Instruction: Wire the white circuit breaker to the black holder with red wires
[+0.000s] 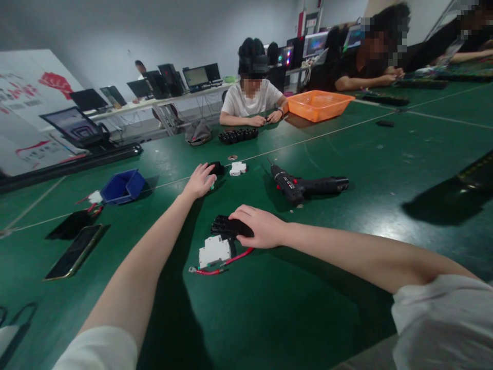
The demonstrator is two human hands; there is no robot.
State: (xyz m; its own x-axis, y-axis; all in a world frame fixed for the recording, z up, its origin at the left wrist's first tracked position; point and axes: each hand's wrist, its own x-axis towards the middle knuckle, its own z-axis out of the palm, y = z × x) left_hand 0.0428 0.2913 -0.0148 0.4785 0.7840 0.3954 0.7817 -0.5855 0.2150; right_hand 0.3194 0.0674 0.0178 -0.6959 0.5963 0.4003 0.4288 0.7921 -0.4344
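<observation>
My left hand (200, 181) is stretched forward with its fingers curled over the near side of a small black block (216, 168). A bit of green shows under its fingertips. Just right of that block lies a small white circuit breaker (238, 168). Closer to me, my right hand (262, 226) is wrapped round a ribbed black terminal block (221, 226) resting on the table, its right end partly hidden by my fingers. A larger white circuit breaker (214, 251) touches or nearly touches this block, with red wires (236, 256) in front; one piece ends in a metal lug.
A black cordless drill (295, 185) lies right of centre on the green table (308, 318). At left are a blue bin (123, 186) and a phone (75, 252). Across the table, a person (250, 97) sits beside an orange basket (319, 105) and a row of black parts (238, 135).
</observation>
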